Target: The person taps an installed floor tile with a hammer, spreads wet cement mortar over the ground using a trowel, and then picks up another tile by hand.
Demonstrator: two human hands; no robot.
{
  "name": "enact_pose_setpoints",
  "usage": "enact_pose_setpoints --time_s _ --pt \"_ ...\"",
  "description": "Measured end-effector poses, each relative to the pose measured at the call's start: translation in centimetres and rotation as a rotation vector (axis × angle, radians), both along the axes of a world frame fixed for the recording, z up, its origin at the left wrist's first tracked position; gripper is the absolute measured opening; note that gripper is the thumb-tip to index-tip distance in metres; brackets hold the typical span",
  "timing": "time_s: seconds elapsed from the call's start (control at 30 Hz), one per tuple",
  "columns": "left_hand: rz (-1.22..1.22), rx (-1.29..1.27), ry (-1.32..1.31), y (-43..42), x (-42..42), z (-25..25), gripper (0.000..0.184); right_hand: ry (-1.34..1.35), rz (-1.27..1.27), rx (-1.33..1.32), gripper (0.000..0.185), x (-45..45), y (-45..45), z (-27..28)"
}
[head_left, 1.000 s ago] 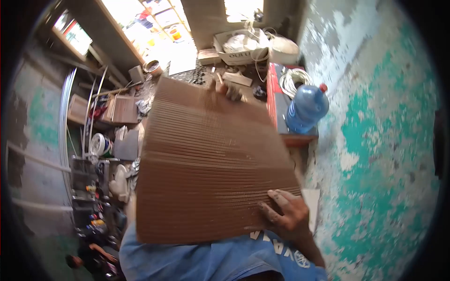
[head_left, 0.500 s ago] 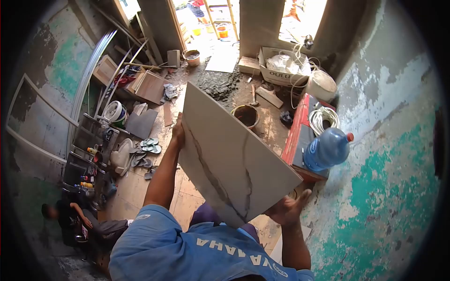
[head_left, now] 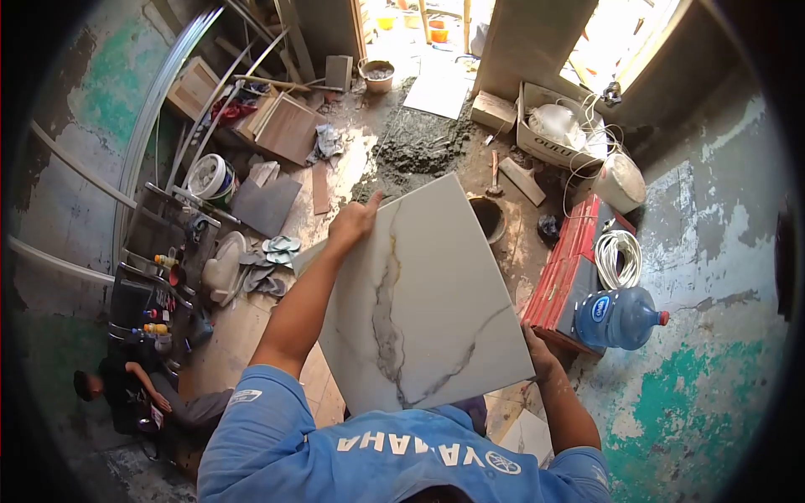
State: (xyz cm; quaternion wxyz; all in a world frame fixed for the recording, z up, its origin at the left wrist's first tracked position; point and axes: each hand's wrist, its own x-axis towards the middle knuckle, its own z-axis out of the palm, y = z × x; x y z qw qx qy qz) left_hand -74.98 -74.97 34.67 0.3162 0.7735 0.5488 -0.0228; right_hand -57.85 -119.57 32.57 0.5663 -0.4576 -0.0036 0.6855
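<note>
A large white tile (head_left: 444,277) with grey marble veins is held up in front of my chest, tilted. My left hand (head_left: 354,225) grips its upper left edge, thumb pointing along the top. On the opposite side, my right hand (head_left: 539,352) clasps the tile near the lower right corner; most of its fingers are hidden behind. Beyond the tile, wet grey mortar (head_left: 415,149) is spread on the floor, with another white tile (head_left: 438,92) lying at its far end. A dark bucket (head_left: 486,220) is partly covered by the held tile.
To the right, red boxes (head_left: 562,272) carry a coiled white cable (head_left: 618,258) and a blue water bottle (head_left: 616,318). A hammer (head_left: 495,176) lies near a carton (head_left: 558,142). Sandals (head_left: 281,249) and a paint bucket (head_left: 210,178) stand left. A person (head_left: 142,390) sits lower left.
The tile has turned in my hands, its veined face now tipped more toward me. My left hand shifted up along the edge; my right hand closed on the right side.
</note>
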Motion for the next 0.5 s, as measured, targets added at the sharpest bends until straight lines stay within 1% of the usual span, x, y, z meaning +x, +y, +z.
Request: enact_pose_setpoints --time_s 0.03,0.07,0.13,0.17,0.23,0.27,0.3,0.37,0.4,0.43,0.47,0.5 --pt "-0.004 -0.041 0.078 0.5 0.8 0.9 0.095 -0.001 0.04 -0.035 0.062 -0.2 1.3 1.6" --pt "-0.001 -0.058 0.084 1.0 1.5 1.3 0.095 0.006 0.044 -0.052 0.062 0.0 2.0 1.4" --pt "-0.06 -0.046 0.132 2.7 3.4 1.6 0.095 -0.213 0.058 -0.163 0.063 0.9 3.9 0.4" --pt "-0.082 -0.037 0.135 3.5 4.4 1.1 0.096 -0.212 0.063 -0.168 0.063 1.1 4.9 0.3" --pt "-0.103 -0.032 0.151 5.7 6.6 1.0 0.098 -0.621 0.035 -0.311 0.063 0.5 8.0 -0.1" --pt "-0.129 -0.024 0.166 6.7 7.6 0.8 0.099 -1.118 0.166 -0.313 0.066 0.4 9.5 -0.4" --pt "-0.136 -0.017 0.171 8.3 8.6 0.2 0.099 -1.151 0.162 -0.337 0.067 0.7 10.4 -1.6" --pt "-0.249 0.078 0.143 12.5 10.1 -1.5 0.103 -1.179 0.143 -0.35 0.069 2.3 13.3 -3.5" --pt "-0.221 0.259 0.05 14.2 9.8 -1.9 0.099 -1.079 0.076 -0.307 0.069 3.0 14.3 -4.0" --pt "-0.216 0.395 -0.028 16.5 8.6 -1.5 0.089 -0.98 0.006 -0.259 0.07 4.0 16.2 -4.7" --pt "-0.149 0.498 -0.071 19.0 7.2 -1.2 0.082 -1.026 -0.02 -0.3 0.069 5.4 17.7 -6.0" --pt "-0.158 0.501 -0.063 21.0 9.4 -1.5 0.082 -1.016 -0.027 -0.299 0.069 7.3 19.6 -6.6"
